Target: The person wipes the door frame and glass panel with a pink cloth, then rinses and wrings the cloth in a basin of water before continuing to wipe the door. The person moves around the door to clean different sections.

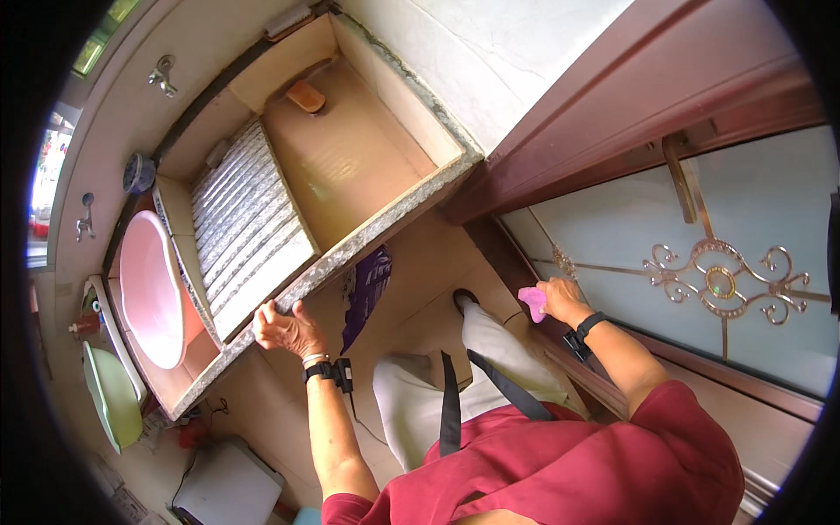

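My left hand [289, 329] rests on the front stone rim [357, 244] of a laundry sink, its fingers over the edge beside the ribbed stone washboard [252, 216]. At my right side, my right hand [563, 300] grips a pink cloth [533, 304] close to the frame of a glass-panelled door [610, 210]. An orange-brown block [306, 97], perhaps soap or a brush, lies at the back of the basin [354, 157], whose tan floor looks wet. A black strap with a small device is on each wrist.
A pink plastic basin [152, 289] leans in the left compartment, with a green basin [111, 394] beyond it. Two wall taps [162, 75] are behind the sink. A purple printed bag [369, 289] hangs or stands below the rim. A white appliance [226, 484] is at lower left.
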Demonstrator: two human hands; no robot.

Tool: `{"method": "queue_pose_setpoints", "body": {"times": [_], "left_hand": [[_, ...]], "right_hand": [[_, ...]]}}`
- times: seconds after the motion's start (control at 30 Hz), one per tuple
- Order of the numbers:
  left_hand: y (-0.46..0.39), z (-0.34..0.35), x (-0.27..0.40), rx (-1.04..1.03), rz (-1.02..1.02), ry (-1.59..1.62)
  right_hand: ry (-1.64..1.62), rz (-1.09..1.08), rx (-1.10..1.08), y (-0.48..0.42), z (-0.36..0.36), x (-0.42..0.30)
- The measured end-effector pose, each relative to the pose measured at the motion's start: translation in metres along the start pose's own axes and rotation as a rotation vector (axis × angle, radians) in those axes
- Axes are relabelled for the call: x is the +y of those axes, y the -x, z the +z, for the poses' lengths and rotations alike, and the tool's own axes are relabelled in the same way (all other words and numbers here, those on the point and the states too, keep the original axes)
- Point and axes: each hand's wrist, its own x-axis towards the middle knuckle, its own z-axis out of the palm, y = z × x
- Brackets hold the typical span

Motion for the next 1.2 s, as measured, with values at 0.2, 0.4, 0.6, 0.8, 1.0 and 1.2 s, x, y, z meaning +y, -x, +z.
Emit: {"method": "queue_pose_setpoints", "body": {"times": [0.2, 0.4, 0.6, 0.8, 1.0, 1.2], "left_hand": [[-0.03, -0.066, 0.018, -0.337, 0.04, 0.18], [-0.032, -0.164, -0.051, -0.635, 0.132, 0.903], [0.019, -0.247, -0.223, -0.889, -0.037, 0.898], [0.13, -0.271, -0.432, -0.97, -0.181, 0.57], [0.281, -0.296, -0.585, -1.186, -1.26, 0.578], [0.363, -0.322, -0.694, -1.414, -0.686, 0.431]], "right_hand": [[-0.132, -0.102, 0.246, 0.025, 0.007, -0.058], [-0.218, -0.057, 0.596, 0.12, -0.008, -0.145], [-0.189, 0.25, 0.564, 0.227, 0.029, -0.21], [-0.392, 0.209, 0.599, 0.279, 0.103, -0.241], [-0.489, 0.223, 0.646, 0.326, 0.15, -0.265], [-0.371, 0.544, 0.299, 0.425, 0.266, -0.265]]}}
